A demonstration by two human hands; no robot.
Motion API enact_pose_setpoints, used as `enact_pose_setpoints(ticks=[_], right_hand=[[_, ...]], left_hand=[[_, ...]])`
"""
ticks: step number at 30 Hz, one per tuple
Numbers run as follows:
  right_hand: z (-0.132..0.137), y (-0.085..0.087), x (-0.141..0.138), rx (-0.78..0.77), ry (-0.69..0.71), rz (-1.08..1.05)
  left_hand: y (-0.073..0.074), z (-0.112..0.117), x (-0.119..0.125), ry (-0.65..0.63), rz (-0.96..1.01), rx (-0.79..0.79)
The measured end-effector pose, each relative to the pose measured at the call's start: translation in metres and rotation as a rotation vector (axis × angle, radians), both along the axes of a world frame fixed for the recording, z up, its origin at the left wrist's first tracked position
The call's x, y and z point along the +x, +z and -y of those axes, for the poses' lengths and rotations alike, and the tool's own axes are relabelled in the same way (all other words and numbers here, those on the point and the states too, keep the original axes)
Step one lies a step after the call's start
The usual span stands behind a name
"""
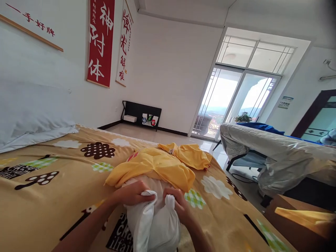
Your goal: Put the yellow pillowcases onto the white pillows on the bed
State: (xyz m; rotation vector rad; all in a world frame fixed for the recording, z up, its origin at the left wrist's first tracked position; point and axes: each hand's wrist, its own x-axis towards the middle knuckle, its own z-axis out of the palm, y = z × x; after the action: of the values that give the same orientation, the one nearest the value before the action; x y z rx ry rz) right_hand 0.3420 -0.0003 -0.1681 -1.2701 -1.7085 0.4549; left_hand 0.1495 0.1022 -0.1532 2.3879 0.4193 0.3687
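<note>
My left hand (132,194) and my right hand (178,203) are both closed on bunched white fabric (154,224), which lies on the bed in front of me. The cloth looks like a white cover around a pillow. Just beyond the hands, a yellow garment (157,166) is draped over the far end of the white bundle and spreads toward the bed's far edge. The bed is covered with a mustard sheet (60,189) printed with flowers and mushrooms.
A white pillow (28,122) rests at the wall on the left. A table under a silvery cover (275,154) stands to the right of the bed. Sliding glass doors (231,101) are at the far end. A wooden piece (299,217) sits at lower right.
</note>
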Motion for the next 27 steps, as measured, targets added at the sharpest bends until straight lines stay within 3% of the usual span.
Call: enact_pose_setpoints(ticks=[2,4,6,9,11,17,24,27], right_hand=[[-0.002,-0.007,-0.012,-0.022,-0.045,0.179],[-0.007,-0.013,-0.016,-0.018,-0.119,0.207],[-0.013,-0.016,-0.013,-0.003,-0.155,0.126],[-0.019,-0.020,-0.007,0.066,-0.178,0.015],[-0.021,-0.024,-0.007,0.094,-0.190,-0.003],[-0.021,-0.034,-0.015,0.070,-0.261,-0.004],[-0.023,-0.033,-0.012,0.070,-0.259,0.015],[-0.016,-0.020,-0.015,0.180,-0.303,0.041]], left_hand=[[-0.009,0.005,0.013,-0.121,-0.082,0.110],[-0.017,0.005,0.021,-0.131,-0.089,0.148],[-0.020,0.003,0.023,-0.054,0.003,0.111],[-0.018,0.003,0.024,0.192,0.276,0.023],[-0.017,0.007,0.026,0.281,0.363,-0.006],[-0.022,0.021,0.032,0.125,0.272,0.005],[-0.024,0.016,0.031,0.126,0.254,0.025],[-0.026,0.008,0.033,0.223,0.321,0.009]])
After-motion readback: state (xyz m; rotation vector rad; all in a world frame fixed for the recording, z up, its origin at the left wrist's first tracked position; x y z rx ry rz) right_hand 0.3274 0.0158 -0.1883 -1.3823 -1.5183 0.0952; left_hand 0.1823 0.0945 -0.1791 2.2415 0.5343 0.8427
